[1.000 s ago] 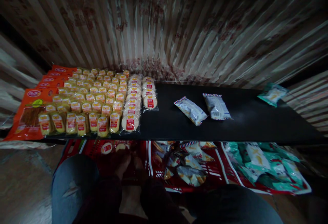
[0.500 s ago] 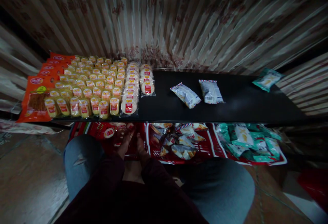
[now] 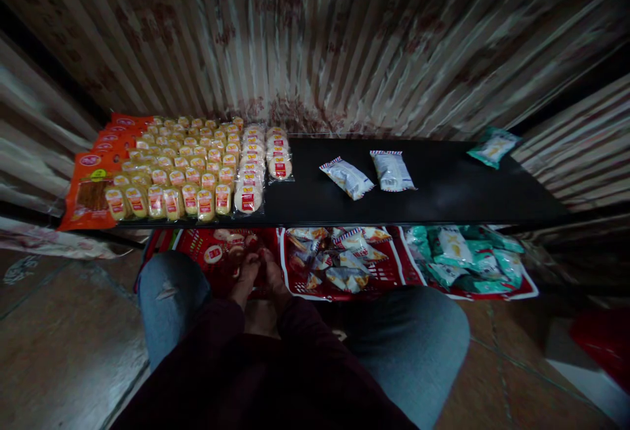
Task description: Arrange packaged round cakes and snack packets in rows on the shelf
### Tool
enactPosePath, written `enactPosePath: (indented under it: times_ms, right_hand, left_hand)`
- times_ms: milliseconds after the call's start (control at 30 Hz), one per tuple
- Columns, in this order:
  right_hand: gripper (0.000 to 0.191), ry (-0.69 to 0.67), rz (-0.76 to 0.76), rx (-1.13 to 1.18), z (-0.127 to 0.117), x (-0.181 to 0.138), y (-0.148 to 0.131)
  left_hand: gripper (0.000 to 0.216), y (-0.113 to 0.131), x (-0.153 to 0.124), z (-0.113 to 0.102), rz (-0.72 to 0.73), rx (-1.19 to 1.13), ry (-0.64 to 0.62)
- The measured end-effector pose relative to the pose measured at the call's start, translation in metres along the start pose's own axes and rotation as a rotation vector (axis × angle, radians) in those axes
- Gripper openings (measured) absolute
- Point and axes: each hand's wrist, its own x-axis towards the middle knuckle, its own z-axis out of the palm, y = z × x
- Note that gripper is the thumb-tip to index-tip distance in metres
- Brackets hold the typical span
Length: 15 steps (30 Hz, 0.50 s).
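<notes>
Both my hands are low in the left red basket (image 3: pixel 194 249), close together with fingers curled inward. My left hand (image 3: pixel 246 277) and my right hand (image 3: pixel 273 275) almost meet at the fingertips. Dim light hides what is between them. Round wrapped crackers (image 3: pixel 213 254) lie in the basket around my fingers. On the black shelf (image 3: pixel 305 203) above stand two rows of the same kind: a longer row of round crackers (image 3: pixel 248 199) and a shorter row (image 3: pixel 280 167) to its right.
Left of the crackers are many small yellow wrapped cakes (image 3: pixel 205 204) and orange packets (image 3: pixel 88 187). Two white packets (image 3: pixel 392 171) and a green packet (image 3: pixel 493 148) lie farther right. Other baskets hold white packets (image 3: pixel 347 279) and green packets (image 3: pixel 453 246). My knees (image 3: pixel 172 299) flank the baskets.
My hands have drawn closer together at the fingertips, still inside the left basket. The view has shifted slightly; the shelf goods look unmoved.
</notes>
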Motion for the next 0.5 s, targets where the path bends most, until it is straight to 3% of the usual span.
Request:
enactPosePath:
  times_ms: [133, 267, 367, 500]
  right_hand:
    - [0.022, 0.033, 0.034, 0.131, 0.007, -0.009, -0.012]
    - [0.029, -0.004, 0.147, 0.242, 0.012, -0.014, -0.02]
    - [0.033, -0.083, 0.129, 0.308, 0.013, -0.019, -0.023]
    - [0.037, -0.062, 0.122, 0.265, 0.014, -0.025, -0.027]
  left_hand:
    - [0.022, 0.004, -0.012, -0.001, 0.024, -0.081, 0.057]
    - [0.039, 0.011, -0.016, -0.005, 0.029, -0.163, 0.097]
    - [0.041, 0.015, -0.017, -0.009, 0.009, -0.223, 0.101]
    - [0.041, 0.019, -0.02, -0.013, -0.017, -0.286, 0.089]
